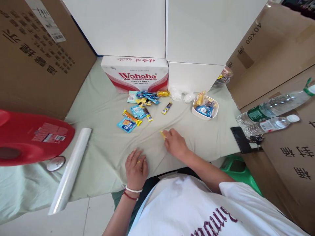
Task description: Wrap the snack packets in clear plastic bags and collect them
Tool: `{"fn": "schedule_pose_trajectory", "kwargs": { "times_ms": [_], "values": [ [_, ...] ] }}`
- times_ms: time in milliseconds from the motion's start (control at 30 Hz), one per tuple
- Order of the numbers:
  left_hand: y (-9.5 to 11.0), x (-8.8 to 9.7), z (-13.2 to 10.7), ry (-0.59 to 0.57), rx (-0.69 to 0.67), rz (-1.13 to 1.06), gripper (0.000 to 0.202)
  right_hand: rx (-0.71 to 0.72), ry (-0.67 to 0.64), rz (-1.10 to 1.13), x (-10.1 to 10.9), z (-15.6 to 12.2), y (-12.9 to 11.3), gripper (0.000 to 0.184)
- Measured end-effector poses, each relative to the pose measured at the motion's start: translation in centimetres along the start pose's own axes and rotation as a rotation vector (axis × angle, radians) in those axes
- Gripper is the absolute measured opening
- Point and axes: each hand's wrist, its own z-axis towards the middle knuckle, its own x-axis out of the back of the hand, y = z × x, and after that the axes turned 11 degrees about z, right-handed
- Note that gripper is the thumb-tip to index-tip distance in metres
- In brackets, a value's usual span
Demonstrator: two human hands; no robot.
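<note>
right hand: the right hand (176, 142) lies low over the cloth-covered table (105, 150), past the middle of its near edge, fingers curled
right grip: narrow, the fingertips closed on one end of a small yellow packet (162, 134)
yellow packet: at the fingertips, its free end pointing toward the far edge
left hand: the left hand (136, 166) rests palm down by the near edge, fingers loosely spread, nothing seen in its grip; whether the palm covers anything i cannot tell
left wrist: a white beaded bracelet (133, 190) and a red cord (130, 197)
loose stick: a small yellow-and-dark stick packet (167, 108) lies alone, between the right hand and the far edge
snack pile: blue and yellow packets (147, 95) overlap before the wahaha box (137, 74) at the far edge; nearer, a blue packet (126, 125) touches an orange-yellow bar (133, 118)
white tub: the white tub (205, 117), toward the far right corner, holds several wrapped snacks (204, 110)
clear plastic: two crumpled pieces (176, 94) between pile and tub
left edge: a red jug (36, 137), with a clear-film roll (71, 170) beside it
right edge: two plastic bottles (273, 126) and a dark phone (242, 140)
</note>
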Motion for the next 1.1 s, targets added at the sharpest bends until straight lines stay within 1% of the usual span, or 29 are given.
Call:
{"fn": "schedule_pose_trajectory", "kwargs": {
  "times_ms": [33,100,167,233,300,333,367,400,433,467,533,600,667,733,800,867,933,1000,1100],
  "values": [
    [-0.4,-0.2,0.2,0.005,0.030,0.001,0.018,-0.018,0.077,0.111,1.6,-0.4,1.7,0.046],
    [-0.8,-0.6,0.4,0.000,0.058,0.012,0.018,-0.058,0.255,0.354,5.7,-1.0,6.1,0.045],
    [-0.9,-0.9,0.3,-0.023,0.059,0.042,0.019,-0.182,0.427,0.550,10.6,-1.1,10.9,0.045],
    [-0.7,-1.0,0.3,-0.049,0.053,0.070,0.019,-0.324,0.592,0.663,15.5,-0.5,15.4,0.047],
    [-0.5,-1.1,0.4,-0.063,0.051,0.089,0.020,-0.412,0.672,0.672,19.6,0.8,18.8,0.045],
    [-0.4,-1.1,0.4,-0.068,0.052,0.095,0.020,-0.445,0.684,0.653,21.0,1.8,20.0,0.042],
    [-0.4,-1.1,0.4,-0.073,0.053,0.099,0.020,-0.463,0.669,0.628,22.0,3.0,20.8,0.041],
    [-0.3,-1.1,0.5,-0.078,0.058,0.102,0.020,-0.472,0.634,0.593,22.6,4.2,21.3,0.040],
    [-0.4,-1.1,0.5,-0.082,0.066,0.104,0.020,-0.475,0.587,0.540,22.7,5.4,21.5,0.040],
    [-0.4,-1.1,0.6,-0.085,0.076,0.103,0.020,-0.474,0.533,0.459,22.4,6.5,21.5,0.041],
    [-0.4,-1.1,0.6,-0.084,0.098,0.094,0.019,-0.468,0.455,0.196,21.0,8.2,20.9,0.042],
    [-0.3,-1.2,0.5,-0.077,0.116,0.084,0.019,-0.430,0.451,-0.121,19.3,8.9,20.3,0.040],
    [-0.2,-1.2,0.5,-0.066,0.124,0.086,0.018,-0.380,0.505,-0.337,18.2,8.8,19.9,0.037],
    [-0.1,-1.1,0.4,-0.057,0.120,0.095,0.018,-0.359,0.549,-0.401,18.1,8.4,19.6,0.037],
    [-0.1,-1.0,0.4,-0.062,0.110,0.107,0.018,-0.378,0.580,-0.381,18.9,8.1,18.9,0.039],
    [-0.1,-0.9,0.5,-0.072,0.098,0.114,0.018,-0.385,0.615,-0.348,19.8,8.4,17.6,0.042],
    [-0.1,-0.9,0.5,-0.076,0.088,0.115,0.017,-0.368,0.629,-0.343,20.4,9.2,15.9,0.045],
    [-0.1,-0.8,0.5,-0.068,0.084,0.112,0.018,-0.340,0.574,-0.374,20.2,10.5,14.1,0.050],
    [0.0,-0.9,0.3,-0.049,0.071,0.122,0.018,-0.357,0.386,-0.451,18.9,12.5,12.7,0.061]
  ]
}}
